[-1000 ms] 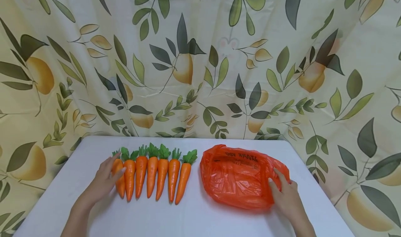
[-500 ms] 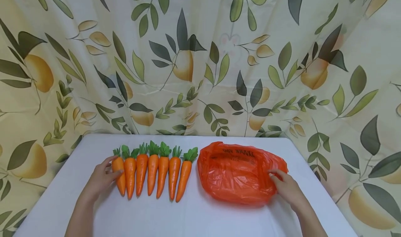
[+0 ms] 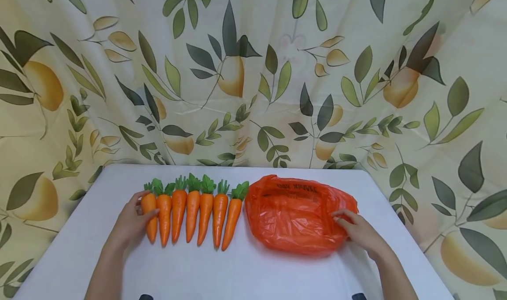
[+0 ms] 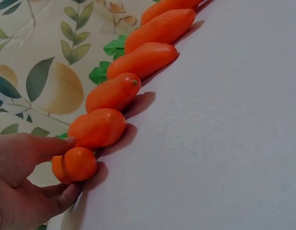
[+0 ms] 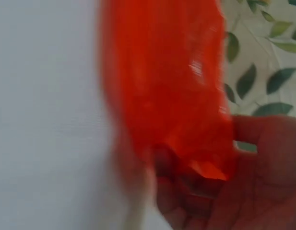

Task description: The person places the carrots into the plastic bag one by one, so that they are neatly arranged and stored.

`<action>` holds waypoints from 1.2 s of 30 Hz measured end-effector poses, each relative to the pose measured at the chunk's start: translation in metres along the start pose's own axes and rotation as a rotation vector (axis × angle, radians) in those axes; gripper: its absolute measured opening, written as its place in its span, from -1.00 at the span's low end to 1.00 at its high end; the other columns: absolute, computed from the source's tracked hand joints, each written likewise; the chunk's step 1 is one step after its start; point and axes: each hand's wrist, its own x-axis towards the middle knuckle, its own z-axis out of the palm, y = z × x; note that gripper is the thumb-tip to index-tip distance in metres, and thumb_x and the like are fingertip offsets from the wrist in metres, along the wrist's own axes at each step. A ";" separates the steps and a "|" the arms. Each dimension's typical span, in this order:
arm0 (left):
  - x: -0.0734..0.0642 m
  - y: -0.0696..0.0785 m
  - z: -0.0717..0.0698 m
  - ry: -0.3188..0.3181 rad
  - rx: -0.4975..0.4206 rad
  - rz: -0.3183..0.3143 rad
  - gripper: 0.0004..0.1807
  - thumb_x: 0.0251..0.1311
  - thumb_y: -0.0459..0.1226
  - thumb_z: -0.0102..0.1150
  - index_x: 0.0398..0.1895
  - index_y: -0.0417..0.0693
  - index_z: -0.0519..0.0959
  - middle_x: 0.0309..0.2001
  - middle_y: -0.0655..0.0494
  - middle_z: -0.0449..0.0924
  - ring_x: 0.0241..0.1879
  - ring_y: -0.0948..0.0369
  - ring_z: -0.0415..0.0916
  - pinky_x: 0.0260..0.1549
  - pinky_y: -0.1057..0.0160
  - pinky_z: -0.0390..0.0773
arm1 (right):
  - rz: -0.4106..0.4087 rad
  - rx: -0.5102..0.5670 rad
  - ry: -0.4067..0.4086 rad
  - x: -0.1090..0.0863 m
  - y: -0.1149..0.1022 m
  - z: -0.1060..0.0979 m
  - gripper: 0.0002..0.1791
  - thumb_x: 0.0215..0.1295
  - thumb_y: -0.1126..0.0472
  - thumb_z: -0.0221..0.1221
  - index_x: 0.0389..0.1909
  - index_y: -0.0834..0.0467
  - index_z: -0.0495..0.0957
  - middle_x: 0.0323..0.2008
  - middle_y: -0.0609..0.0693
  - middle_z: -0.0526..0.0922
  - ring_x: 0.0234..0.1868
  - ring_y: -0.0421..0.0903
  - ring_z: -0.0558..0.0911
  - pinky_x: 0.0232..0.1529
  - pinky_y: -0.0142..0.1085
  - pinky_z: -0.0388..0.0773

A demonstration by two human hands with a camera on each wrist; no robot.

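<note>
In the head view several orange carrots with green tops lie side by side in a row. My left hand (image 3: pixel 128 220) grips the leftmost carrot (image 3: pixel 149 201), thumb on one side and fingers on the other. The left wrist view has this carrot (image 4: pixel 81 164) end-on between thumb and fingers, beside its neighbour (image 4: pixel 97 128). A crumpled red plastic bag (image 3: pixel 291 229) with dark print lies right of the row, its mouth facing up. At its right edge, my right hand (image 3: pixel 362 234) pinches the plastic; the right wrist view shows the bag (image 5: pixel 171 86) blurred, some fingers behind it.
Everything rests on a white-covered table (image 3: pixel 237 275). A curtain (image 3: pixel 261 128) printed with leaves and fruit hangs along the back and sides. Two small dark objects, one on the left (image 3: pixel 146 297) and one on the right (image 3: pixel 359 296), show at the bottom edge.
My left hand has closed round the leftmost carrot. My right hand now pinches the bag's edge, and the bag has shifted left toward the carrots. The head view has tilted slightly down.
</note>
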 end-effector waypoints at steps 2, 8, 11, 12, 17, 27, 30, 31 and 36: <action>0.001 -0.001 0.000 0.007 0.005 0.009 -0.21 0.42 -0.23 0.25 0.57 -0.24 0.09 0.39 -0.50 0.17 0.19 -0.32 0.40 0.13 -0.25 0.49 | 0.038 0.031 -0.071 0.000 -0.004 -0.009 -0.54 0.62 0.10 0.01 0.35 0.29 0.46 0.12 0.24 0.53 -0.10 0.05 0.57 -0.15 -0.06 0.67; 0.000 -0.002 -0.001 0.012 0.019 0.031 -0.26 0.42 -0.30 0.16 0.60 -0.15 0.14 0.33 -0.45 0.25 0.18 -0.31 0.39 0.08 -0.21 0.52 | 0.087 0.081 -0.175 -0.003 -0.009 -0.025 -0.37 0.63 0.01 0.01 0.57 0.20 0.21 0.32 0.37 0.33 -0.02 0.10 0.61 -0.08 0.06 0.68; -0.003 0.002 -0.004 0.033 0.025 0.035 -0.29 0.43 -0.31 0.13 0.60 -0.13 0.17 0.31 -0.43 0.26 0.15 -0.28 0.38 -0.04 -0.08 0.58 | 0.038 0.099 -0.150 0.000 -0.007 -0.025 -0.37 0.65 0.05 -0.03 0.59 0.19 0.15 0.34 0.39 0.30 0.02 0.12 0.57 -0.07 0.04 0.68; -0.005 0.004 -0.006 0.045 0.020 0.037 -0.30 0.43 -0.32 0.12 0.60 -0.12 0.17 0.30 -0.42 0.26 0.13 -0.27 0.38 -0.09 -0.03 0.61 | 0.012 0.104 -0.131 0.001 -0.005 -0.024 -0.40 0.65 0.08 -0.03 0.58 0.20 0.18 0.33 0.38 0.32 0.03 0.12 0.56 -0.06 0.02 0.68; -0.010 0.019 -0.008 0.101 -0.052 0.070 -0.26 0.44 -0.31 0.17 0.61 -0.11 0.14 0.33 -0.41 0.15 0.09 -0.22 0.35 -0.27 0.21 0.62 | -0.110 0.078 -0.060 0.006 0.000 -0.022 -0.55 0.59 0.18 0.09 0.36 0.31 0.43 0.15 0.29 0.52 -0.05 0.09 0.60 -0.11 -0.14 0.69; -0.020 0.055 -0.002 0.044 -0.140 0.149 -0.24 0.47 -0.18 0.22 0.65 0.13 0.14 0.43 -0.26 0.14 0.17 -0.17 0.40 -0.13 0.22 0.63 | -0.138 0.053 -0.060 0.006 0.001 -0.017 -0.61 0.52 0.20 0.19 0.25 0.29 0.53 0.00 0.19 0.59 -0.13 0.07 0.60 -0.14 -0.21 0.67; -0.020 0.067 0.005 0.018 -0.179 0.156 -0.25 0.47 -0.11 0.23 0.64 0.19 0.16 0.44 -0.20 0.15 0.21 -0.15 0.40 -0.08 0.18 0.61 | -0.132 0.066 -0.054 0.006 0.001 -0.019 -0.59 0.54 0.19 0.16 0.28 0.30 0.50 0.00 0.20 0.59 -0.13 0.07 0.61 -0.13 -0.20 0.67; -0.020 0.071 0.008 0.010 -0.190 0.164 -0.25 0.47 -0.11 0.23 0.64 0.22 0.17 0.44 -0.18 0.16 0.20 -0.14 0.40 -0.08 0.17 0.61 | -0.130 0.078 -0.052 0.006 0.002 -0.019 -0.59 0.56 0.18 0.13 0.29 0.31 0.49 0.02 0.21 0.59 -0.13 0.08 0.62 -0.13 -0.20 0.67; -0.018 0.096 0.025 -0.050 -0.279 0.227 -0.28 0.45 -0.20 0.25 0.60 0.34 0.24 0.47 -0.06 0.16 0.14 -0.09 0.45 -0.09 0.12 0.62 | -0.143 0.126 -0.065 0.008 0.004 -0.020 -0.59 0.67 0.15 -0.05 0.30 0.33 0.46 0.10 0.25 0.53 -0.07 0.08 0.60 -0.14 -0.15 0.68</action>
